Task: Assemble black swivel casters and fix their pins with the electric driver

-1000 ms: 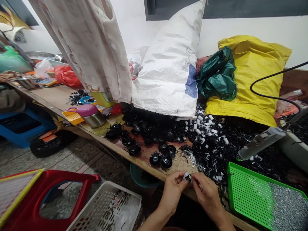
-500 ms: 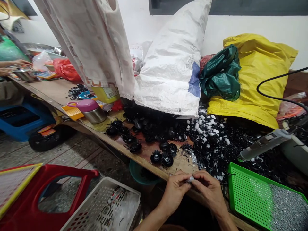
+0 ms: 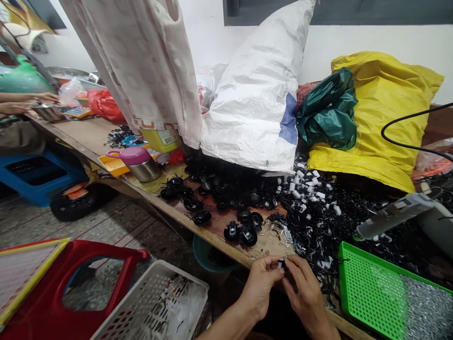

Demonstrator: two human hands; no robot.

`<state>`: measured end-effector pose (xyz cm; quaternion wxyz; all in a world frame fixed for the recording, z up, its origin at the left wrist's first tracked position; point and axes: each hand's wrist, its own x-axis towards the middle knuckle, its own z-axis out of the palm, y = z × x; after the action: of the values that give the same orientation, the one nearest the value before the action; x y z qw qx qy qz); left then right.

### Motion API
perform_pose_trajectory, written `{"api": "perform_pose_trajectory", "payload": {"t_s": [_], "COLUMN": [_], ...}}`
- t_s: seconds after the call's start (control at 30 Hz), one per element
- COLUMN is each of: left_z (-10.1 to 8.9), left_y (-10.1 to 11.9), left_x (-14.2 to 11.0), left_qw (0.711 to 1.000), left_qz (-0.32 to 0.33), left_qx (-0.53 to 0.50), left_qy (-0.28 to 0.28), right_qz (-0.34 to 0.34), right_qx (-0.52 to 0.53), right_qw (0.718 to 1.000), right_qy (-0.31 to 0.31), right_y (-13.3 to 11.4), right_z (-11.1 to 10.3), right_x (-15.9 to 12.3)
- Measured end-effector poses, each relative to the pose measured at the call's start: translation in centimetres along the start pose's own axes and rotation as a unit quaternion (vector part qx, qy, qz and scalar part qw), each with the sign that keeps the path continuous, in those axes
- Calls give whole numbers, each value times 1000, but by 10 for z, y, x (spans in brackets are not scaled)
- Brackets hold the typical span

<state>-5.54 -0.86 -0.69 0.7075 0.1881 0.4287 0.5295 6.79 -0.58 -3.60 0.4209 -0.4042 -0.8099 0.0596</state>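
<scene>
My left hand (image 3: pixel 261 285) and my right hand (image 3: pixel 306 292) meet at the near edge of the wooden table (image 3: pixel 88 137), fingers pinched together on a small black and white plastic part (image 3: pixel 281 264). Just beyond the hands lie two round black parts (image 3: pixel 240 233) and a heap of small black and white pieces (image 3: pixel 314 208). More round black parts (image 3: pixel 219 189) are piled under a white sack (image 3: pixel 258 99).
A green perforated tray (image 3: pixel 368 288) with small metal bits sits at the right. A grey tool (image 3: pixel 392 215) lies above it. Yellow bag (image 3: pixel 378 108), dark green bag (image 3: pixel 329 113), hanging cloth (image 3: pixel 141 61). A red stool (image 3: pixel 71 293) and white basket (image 3: pixel 155 307) stand on the floor. Another person's hands (image 3: pixel 21 101) work far left.
The view has shifted slightly, so the scene sits a little lower and to the right. My hands keep working the small part between the fingertips, staying at the table edge.
</scene>
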Motion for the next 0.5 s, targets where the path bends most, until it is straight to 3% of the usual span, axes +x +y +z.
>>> {"api": "perform_pose_trajectory", "payload": {"t_s": [0.1, 0.17, 0.2, 0.23, 0.3, 0.33, 0.37, 0.43, 0.5], "left_z": [2, -1, -4, -7, -12, -14, -16, -16, -15], "left_y": [1, 13, 22, 34, 60, 73, 83, 96, 100], "left_x": [3, 10, 16, 22, 37, 46, 54, 68, 79], "left_qw": [997, 980, 957, 915, 789, 730, 689, 665, 673], "left_qz": [3, 61, 115, 184, 289, 297, 290, 275, 262], "left_qx": [69, 186, 267, 359, 541, 615, 664, 694, 692], "left_qy": [-25, -29, -18, 1, 27, 22, 15, -1, -18], "right_qz": [3, 12, 18, 21, 20, 17, 12, 7, 5], "right_qx": [2, 1, -2, -5, -16, -22, -28, -39, -47], "right_qw": [1000, 1000, 1000, 1000, 1000, 999, 999, 998, 998], "right_qy": [19, 27, 24, 13, -17, -28, -34, -38, -43], "right_y": [4, 8, 10, 12, 16, 17, 18, 18, 18], "right_z": [-1, -3, -3, -3, -3, -2, -1, 0, 1], "right_x": [3, 3, 2, 1, -2, -4, -5, -5, -5]}}
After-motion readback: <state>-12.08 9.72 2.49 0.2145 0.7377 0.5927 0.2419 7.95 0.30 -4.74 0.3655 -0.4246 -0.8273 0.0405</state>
